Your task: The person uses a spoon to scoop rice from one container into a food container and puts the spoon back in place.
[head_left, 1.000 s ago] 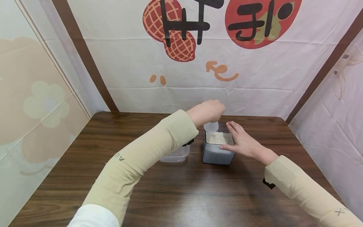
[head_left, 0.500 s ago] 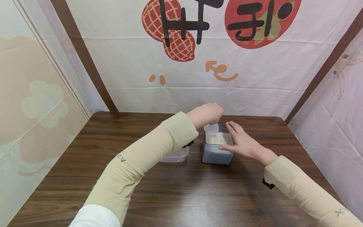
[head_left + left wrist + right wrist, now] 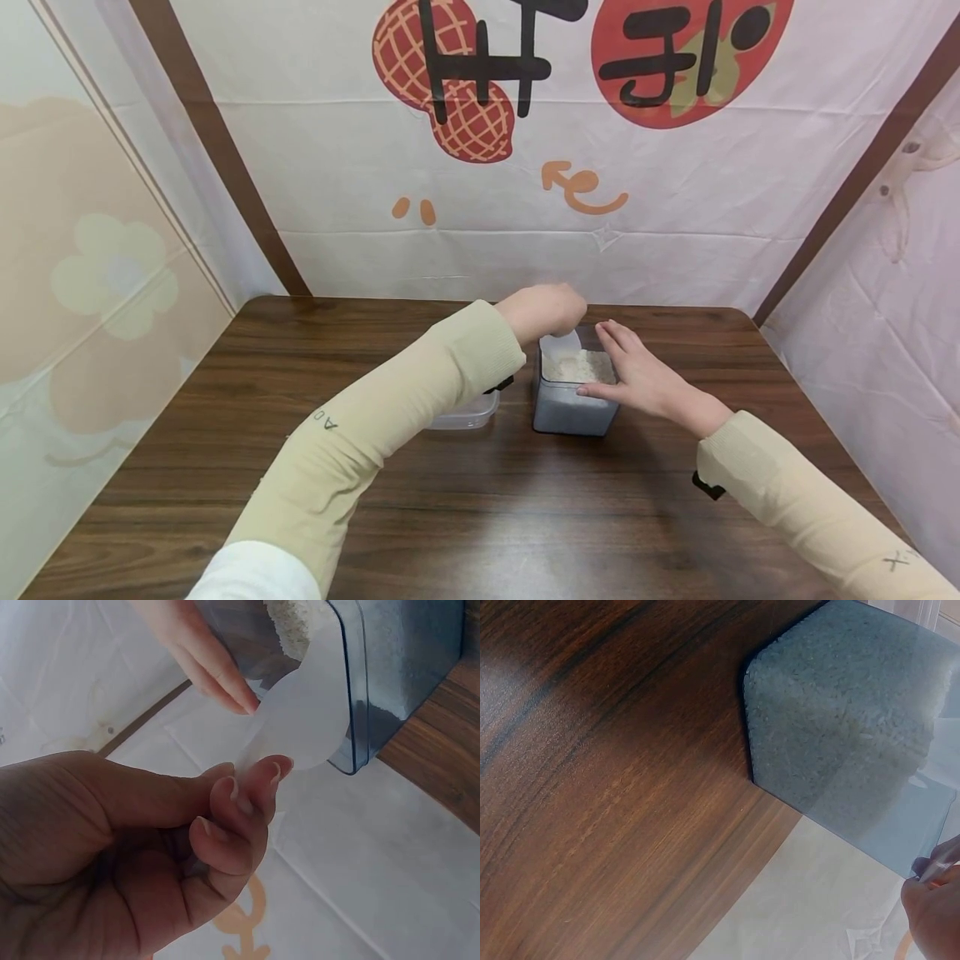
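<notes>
My left hand (image 3: 543, 310) pinches the handle of a translucent white scoop (image 3: 307, 712) between thumb and curled fingers. The scoop's bowl dips into a clear blue-grey storage box (image 3: 573, 414) at the near-left inside corner, down at the rice (image 3: 596, 367). White grains fill much of the box, as its see-through walls (image 3: 840, 720) show in the right wrist view. My right hand (image 3: 652, 379) rests on the box's right side, thumb over the near rim and fingers stretched toward the far rim. The scoop's handle is mostly hidden in my left hand.
Left of the box, a shallow clear plastic container (image 3: 467, 414) stands partly hidden under my left forearm. Both sit on a dark wood-grain table (image 3: 480, 517). Printed white fabric (image 3: 337, 183) hangs close behind its far edge and along the sides.
My left hand has come down slightly and a little nearer, and the scoop has sunk lower into the box. My right hand and the box hold their place.
</notes>
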`<state>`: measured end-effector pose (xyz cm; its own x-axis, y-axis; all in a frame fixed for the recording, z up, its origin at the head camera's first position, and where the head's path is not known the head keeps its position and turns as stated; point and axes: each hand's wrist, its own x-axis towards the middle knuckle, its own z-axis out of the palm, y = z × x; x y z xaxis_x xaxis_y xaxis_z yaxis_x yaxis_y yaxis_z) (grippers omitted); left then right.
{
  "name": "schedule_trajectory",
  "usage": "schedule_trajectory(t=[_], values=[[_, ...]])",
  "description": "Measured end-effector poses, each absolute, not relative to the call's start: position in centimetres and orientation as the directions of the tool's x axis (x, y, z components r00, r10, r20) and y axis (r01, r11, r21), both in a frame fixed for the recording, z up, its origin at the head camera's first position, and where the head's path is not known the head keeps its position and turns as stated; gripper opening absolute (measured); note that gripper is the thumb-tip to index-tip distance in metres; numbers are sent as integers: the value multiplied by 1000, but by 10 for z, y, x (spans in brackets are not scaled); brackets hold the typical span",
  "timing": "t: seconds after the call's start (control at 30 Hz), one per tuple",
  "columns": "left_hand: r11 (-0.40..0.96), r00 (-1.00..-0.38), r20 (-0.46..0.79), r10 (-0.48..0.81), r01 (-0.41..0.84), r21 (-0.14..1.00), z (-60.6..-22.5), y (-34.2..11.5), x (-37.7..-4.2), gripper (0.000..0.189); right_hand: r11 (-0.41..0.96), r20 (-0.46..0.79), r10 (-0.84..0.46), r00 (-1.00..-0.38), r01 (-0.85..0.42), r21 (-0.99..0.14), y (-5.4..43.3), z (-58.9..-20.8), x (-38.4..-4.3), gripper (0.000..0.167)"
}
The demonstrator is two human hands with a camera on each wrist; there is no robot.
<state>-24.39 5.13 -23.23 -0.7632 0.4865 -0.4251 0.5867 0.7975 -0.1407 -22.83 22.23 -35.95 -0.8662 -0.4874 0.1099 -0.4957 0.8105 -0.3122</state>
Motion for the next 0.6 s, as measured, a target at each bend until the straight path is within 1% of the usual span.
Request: schedule_trajectory(t=[0.17, 0.43, 0.6], values=[[816, -770, -439, 463, 564, -129, -234, 52, -245, 32, 809, 110, -488, -866, -496, -316, 223, -359, -228, 104], [813, -766, -426, 482, 572, -109, -239, 51, -247, 29, 812, 104, -485, -868, -491, -315, 223, -359, -229, 104], [825, -773, -414, 480, 559, -87, -242, 50, -248, 30, 815, 97, -482, -871, -486, -315, 223, -359, -229, 104]])
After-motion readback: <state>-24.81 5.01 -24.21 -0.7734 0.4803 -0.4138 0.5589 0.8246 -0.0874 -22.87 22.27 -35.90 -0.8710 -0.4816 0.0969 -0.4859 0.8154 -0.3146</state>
